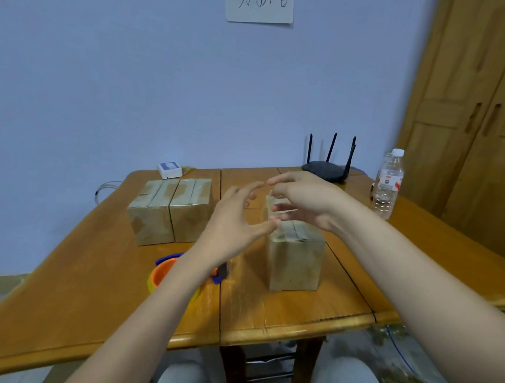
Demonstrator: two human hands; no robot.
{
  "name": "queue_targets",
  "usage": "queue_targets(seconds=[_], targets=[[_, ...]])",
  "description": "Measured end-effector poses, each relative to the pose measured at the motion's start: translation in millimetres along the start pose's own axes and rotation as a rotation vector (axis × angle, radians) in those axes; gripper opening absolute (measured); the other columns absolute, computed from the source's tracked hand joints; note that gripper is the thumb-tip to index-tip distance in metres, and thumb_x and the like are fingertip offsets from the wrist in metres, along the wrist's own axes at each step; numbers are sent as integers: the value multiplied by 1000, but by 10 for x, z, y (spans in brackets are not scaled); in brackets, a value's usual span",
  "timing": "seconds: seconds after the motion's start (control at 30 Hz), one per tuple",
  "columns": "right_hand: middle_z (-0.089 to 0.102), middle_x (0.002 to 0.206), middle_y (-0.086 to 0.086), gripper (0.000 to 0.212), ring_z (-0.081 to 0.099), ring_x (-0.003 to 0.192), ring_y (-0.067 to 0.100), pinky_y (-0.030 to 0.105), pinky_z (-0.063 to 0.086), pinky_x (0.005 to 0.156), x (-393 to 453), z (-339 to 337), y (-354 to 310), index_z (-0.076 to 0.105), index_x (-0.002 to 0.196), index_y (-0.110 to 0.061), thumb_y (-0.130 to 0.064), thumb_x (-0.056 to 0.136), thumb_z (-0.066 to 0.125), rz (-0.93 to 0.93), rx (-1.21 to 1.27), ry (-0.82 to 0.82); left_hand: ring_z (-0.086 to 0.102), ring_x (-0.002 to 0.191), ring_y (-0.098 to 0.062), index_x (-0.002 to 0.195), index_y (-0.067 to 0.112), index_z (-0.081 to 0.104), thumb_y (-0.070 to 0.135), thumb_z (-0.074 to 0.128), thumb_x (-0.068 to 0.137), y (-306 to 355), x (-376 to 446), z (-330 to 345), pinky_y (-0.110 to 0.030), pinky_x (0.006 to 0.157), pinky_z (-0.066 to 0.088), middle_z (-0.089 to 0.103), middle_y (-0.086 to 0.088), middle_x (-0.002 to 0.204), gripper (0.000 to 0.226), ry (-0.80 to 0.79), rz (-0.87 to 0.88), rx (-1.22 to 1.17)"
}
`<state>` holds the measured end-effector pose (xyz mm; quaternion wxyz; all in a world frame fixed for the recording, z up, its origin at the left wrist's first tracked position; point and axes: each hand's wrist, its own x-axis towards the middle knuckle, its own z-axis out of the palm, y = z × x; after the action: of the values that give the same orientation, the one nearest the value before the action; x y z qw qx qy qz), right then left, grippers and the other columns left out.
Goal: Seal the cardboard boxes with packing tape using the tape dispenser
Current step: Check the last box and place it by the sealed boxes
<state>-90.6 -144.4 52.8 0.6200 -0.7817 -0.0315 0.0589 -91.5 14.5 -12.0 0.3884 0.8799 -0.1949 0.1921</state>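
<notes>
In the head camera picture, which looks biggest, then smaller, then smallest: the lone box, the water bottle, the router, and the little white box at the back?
1. Lone box, though it sits nearest the camera.
2 and 3. Router and water bottle: too alike to rank.
4. White box, farthest back.

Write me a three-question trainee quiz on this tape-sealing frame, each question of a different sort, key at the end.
1. True or false: the tape dispenser is gripped in the left hand.
2. How many cardboard boxes stand on the table? A) two B) three C) four
3. Fill in: the water bottle stands on the table's ___ side.

Key: 1 false, it lies on the table under the left forearm; 2 B, a touching pair and a single box below the right hand; 3 right.
</notes>
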Motion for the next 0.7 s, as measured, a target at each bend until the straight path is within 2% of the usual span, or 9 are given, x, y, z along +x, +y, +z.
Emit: queue_targets(seconds=[0.1,0.17,0.23,0.37,0.47,0.53,0.6,0.63,0.7], targets=[[51,112,11,16,55,90,26,30,61,63,-30,-8,-11,64,104,-8,-1,97,52,-7,79,45,57,97,-4,132,31,59,39,74,84,60,52,99,-15,81,44,57,11,107,52,161,26,13],[52,111,11,14,54,92,26,35,63,72,-33,-37,-6,64,99,-9,-3,98,52,-7,120,86,60,92,-4,124,28,65,28,71,86,60,81,135,-21,85,48,62,12,96,39,174,38,23],[54,111,9,12,56,93,25,39,63,80,-28,-68,0,64,104,-10,-7,99,54,3,133,109,61,89,-1,119,27,68,20,68,88,65,92,153,-19,86,48,66,13,90,32,173,48,33],[54,112,9,21,59,92,26,40,62,81,-17,-131,8,62,117,-8,-11,97,65,28,222,89,59,82,8,98,25,75,17,65,89,63,101,119,-1,72,38,68,16,89,16,199,52,75],[59,102,8,33,60,89,26,46,60,89,-31,-173,13,62,124,-7,-13,93,71,43,307,69,60,81,7,87,24,75,16,65,85,84,127,32,0,68,40,70,15,83,12,169,25,45],[60,97,9,41,62,98,29,51,56,95,-63,-221,-12,60,129,-8,-23,93,72,95,407,5,63,75,1,81,20,74,17,66,82,93,160,-42,-5,63,43,70,11,77,8,91,-16,82],[57,115,17,51,62,110,34,54,53,99,-80,-297,-40,59,130,-10,-43,92,69,141,484,-6,62,68,-2,78,17,73,17,68,81,61,196,-103,-14,59,42,69,6,71,6,16,-60,183],[56,124,17,56,61,114,33,52,52,101,-76,-335,-33,59,131,-13,-53,91,66,116,427,22,63,68,-4,78,16,73,18,68,82,25,201,-129,-15,61,44,70,4,71,7,-15,-92,193],[55,134,6,60,60,117,22,45,51,103,-86,-370,7,57,132,-26,-67,87,62,-35,114,71,67,77,-7,80,16,75,22,67,85,-30,198,-190,-26,72,55,74,4,80,11,-120,-144,99]])
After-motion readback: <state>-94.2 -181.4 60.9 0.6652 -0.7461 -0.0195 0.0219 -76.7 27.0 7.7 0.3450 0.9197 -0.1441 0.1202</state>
